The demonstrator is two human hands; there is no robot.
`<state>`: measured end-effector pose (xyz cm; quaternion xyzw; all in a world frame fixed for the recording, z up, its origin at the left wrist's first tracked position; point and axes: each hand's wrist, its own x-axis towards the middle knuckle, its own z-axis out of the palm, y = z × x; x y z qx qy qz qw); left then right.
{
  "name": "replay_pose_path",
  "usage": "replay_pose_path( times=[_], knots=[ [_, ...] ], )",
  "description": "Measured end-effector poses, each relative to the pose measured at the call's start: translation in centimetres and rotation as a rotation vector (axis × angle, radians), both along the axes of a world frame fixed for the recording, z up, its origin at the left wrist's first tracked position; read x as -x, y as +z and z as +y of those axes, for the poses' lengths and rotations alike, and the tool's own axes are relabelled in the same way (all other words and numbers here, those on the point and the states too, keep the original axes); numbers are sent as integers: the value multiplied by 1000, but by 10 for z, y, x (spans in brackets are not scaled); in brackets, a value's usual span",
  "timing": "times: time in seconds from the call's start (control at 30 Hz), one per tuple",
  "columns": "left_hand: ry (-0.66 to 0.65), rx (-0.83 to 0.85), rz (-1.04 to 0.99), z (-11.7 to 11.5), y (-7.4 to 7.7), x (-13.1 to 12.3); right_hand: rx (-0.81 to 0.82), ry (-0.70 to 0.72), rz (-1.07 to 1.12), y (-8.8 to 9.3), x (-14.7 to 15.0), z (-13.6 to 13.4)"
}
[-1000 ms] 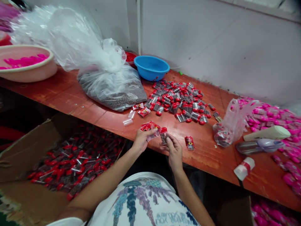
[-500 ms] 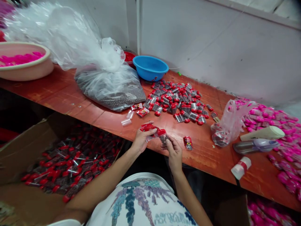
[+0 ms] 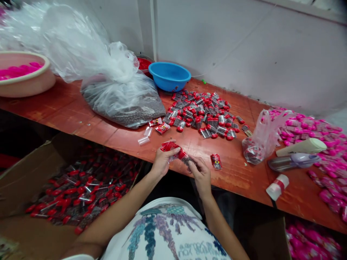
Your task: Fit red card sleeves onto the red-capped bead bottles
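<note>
Over the front edge of the table, my left hand point(image 3: 162, 160) is closed on a red printed wrapper point(image 3: 169, 146), pinched between thumb and fingers. In a pinch of thumb and fingers, my right hand point(image 3: 200, 172) grips a small clear bottle with a red cap point(image 3: 184, 156) and dark beads inside. The bottle is tilted, its capped end against the wrapper's near end; whether it is inside the wrapper I cannot tell. To the right of my right hand lies a wrapped bottle point(image 3: 216, 161). Two clear sleeves point(image 3: 143, 140) and red printed packets point(image 3: 162, 128) lie beyond my left hand.
A heap of red-capped bottles point(image 3: 203, 112) covers the middle back, beside a blue basin point(image 3: 170, 77) and a bag of dark beads point(image 3: 124, 101). A carton of bottles point(image 3: 51, 151) stands below left. Rightward are a small plastic bag point(image 3: 255, 148), a bottle point(image 3: 287, 162) and pink items point(image 3: 306, 126).
My right hand has pushed the red-capped bottle slightly left, towards the wrapper. My left hand keeps its hold. The whole view has shifted a little.
</note>
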<state>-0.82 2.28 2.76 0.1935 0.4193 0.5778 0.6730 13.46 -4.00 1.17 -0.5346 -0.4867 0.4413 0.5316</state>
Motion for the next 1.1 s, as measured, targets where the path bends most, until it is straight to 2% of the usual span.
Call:
replay_pose_path(
  times=[0.13,0.3,0.47,0.63,0.73,0.83,0.9,1.0,1.1],
  knots=[
    [-43,-48,39,-2,2,0,36,4,49,0,-5,4],
    [-169,-82,122,-5,4,2,63,31,94,-5,-7,4],
    [-174,-139,287,-5,3,3,12,13,37,-6,-4,2],
    [-260,-117,192,-4,7,3,166,26,271,-10,2,0],
    [-232,-94,154,-8,8,-2,79,-62,206,-14,8,-4],
    [-145,-114,225,-15,7,-11,-89,-185,2,-19,14,-9],
    [-72,-134,268,-17,5,-17,-133,-219,-42,-23,16,-9],
    [-55,-128,243,-16,4,-21,-70,-207,79,-24,16,-6],
    [-163,-76,182,-10,6,-18,81,-163,302,-21,10,-3]
  ],
)
